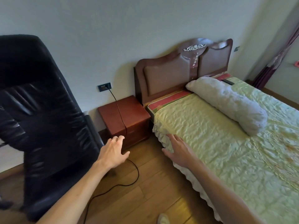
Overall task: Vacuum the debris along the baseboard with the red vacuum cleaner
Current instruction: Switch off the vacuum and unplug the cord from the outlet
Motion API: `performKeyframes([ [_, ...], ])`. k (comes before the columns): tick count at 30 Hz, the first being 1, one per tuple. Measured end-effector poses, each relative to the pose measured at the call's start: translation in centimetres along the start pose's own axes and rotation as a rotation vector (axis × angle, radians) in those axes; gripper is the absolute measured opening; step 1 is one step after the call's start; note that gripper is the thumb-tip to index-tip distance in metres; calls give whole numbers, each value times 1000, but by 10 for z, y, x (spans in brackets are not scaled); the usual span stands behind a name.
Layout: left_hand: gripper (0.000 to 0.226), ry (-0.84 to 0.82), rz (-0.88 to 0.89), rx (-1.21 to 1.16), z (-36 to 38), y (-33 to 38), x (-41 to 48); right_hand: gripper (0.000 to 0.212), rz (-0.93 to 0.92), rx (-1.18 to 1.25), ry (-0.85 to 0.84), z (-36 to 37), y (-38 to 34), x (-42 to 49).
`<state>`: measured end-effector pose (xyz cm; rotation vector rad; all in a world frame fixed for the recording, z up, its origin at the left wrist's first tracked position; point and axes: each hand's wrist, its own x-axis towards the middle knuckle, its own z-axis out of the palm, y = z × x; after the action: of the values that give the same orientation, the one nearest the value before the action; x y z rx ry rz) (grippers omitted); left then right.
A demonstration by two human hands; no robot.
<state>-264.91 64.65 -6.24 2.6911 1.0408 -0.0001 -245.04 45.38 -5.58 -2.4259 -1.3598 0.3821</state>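
Note:
No red vacuum cleaner shows in the head view. A black power cord (123, 120) runs from a wall socket (104, 86) over a red-brown nightstand (129, 113) and loops across the wooden floor (145, 183). My left hand (113, 152) hovers in front of the nightstand with its fingers spread, holding nothing. My right hand (179, 151) is stretched out flat, fingers apart, at the corner of the bed (226, 151), also holding nothing. A strip of baseboard (101, 132) shows in the gap between the nightstand and the chair; I see no debris there.
A big black leather chair (40, 118) fills the left side, close to my left arm. The bed with a green-yellow quilt and a white bolster (229, 102) takes up the right. Between them lies a narrow strip of floor. A foot in a light slipper (163, 219) is at the bottom.

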Motion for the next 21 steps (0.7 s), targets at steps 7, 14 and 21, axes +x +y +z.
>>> performKeyframes([
  [7, 67, 28, -119, -1, -6, 26, 71, 65, -113, 28, -57, -10, 35, 99],
  [14, 66, 44, -282, -27, -6, -2, 109, 66, -237, 57, -144, 2, 24, 190],
  [21, 64, 46, -370, -83, -1, -44, 170, 63, -310, 74, -218, 21, -1, 282],
])
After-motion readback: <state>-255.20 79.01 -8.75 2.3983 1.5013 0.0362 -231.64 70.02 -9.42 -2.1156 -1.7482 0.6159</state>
